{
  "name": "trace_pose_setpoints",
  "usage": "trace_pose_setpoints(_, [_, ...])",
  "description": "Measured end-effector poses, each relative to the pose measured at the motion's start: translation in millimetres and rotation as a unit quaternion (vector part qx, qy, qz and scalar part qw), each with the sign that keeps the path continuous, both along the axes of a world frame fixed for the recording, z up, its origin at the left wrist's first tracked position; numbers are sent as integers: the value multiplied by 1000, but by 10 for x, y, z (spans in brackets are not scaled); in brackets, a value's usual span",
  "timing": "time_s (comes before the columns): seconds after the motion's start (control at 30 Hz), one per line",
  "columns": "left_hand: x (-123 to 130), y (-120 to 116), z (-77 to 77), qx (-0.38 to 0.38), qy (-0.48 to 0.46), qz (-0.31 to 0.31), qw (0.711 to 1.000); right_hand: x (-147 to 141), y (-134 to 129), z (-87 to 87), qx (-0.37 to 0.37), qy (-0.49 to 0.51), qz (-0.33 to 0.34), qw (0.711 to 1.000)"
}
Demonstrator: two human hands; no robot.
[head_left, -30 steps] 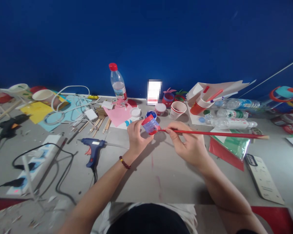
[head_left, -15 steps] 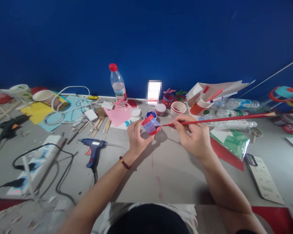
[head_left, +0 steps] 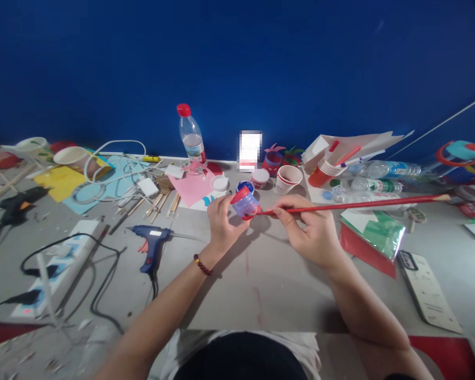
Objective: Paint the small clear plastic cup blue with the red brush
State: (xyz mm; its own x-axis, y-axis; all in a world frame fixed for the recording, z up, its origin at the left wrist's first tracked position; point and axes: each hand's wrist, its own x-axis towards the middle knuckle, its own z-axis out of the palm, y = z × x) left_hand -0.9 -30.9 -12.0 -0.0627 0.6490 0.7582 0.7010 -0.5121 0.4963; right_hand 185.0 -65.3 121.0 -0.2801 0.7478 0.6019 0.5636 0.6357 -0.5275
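Note:
My left hand grips a small, tilted cup-like piece with red ends and a purple-blue middle. In my right hand is a long red paintbrush, pinched near its bristle end. The brush tip meets the lower right side of the piece, by its red end. Just behind the piece stands an open jar of blue paint. A white-lidded paint jar and a paper cup are close by.
A blue glue gun and a power strip lie to the left. A bottle with a red cap stands by the blue wall. On the right are plastic bottles, a green packet and a phone.
My right hand has moved slightly down and left, and the brush tip has shifted from the piece's purple-blue side to its lower red end. The left hand is nearly still.

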Motion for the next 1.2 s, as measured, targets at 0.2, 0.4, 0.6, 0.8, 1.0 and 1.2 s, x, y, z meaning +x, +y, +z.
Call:
trace_pose_setpoints(0.2, [3,-11,-25,-16,1,-12,1000,5,11,17,-13,5,-6,1000])
trace_pose_setpoints(0.4, [-11,0,-26,-17,-4,-11,1000,83,85,28,-8,19,-65,998])
trace_pose_setpoints(0.6, [-11,-4,-20,-31,-10,-22,999,236,181,12,-54,100,-93,989])
trace_pose_setpoints(0.8, [-2,-11,-24,-35,-7,-26,999,421,383,-99,-139,235,-53,961])
trace_pose_setpoints(1.0, [3,-11,-15,-28,5,-31,999,475,488,-78,-181,282,-25,942])
trace_pose_setpoints(1.2, [32,-23,-5,-31,3,-51,998,511,490,-21,-200,319,-24,926])
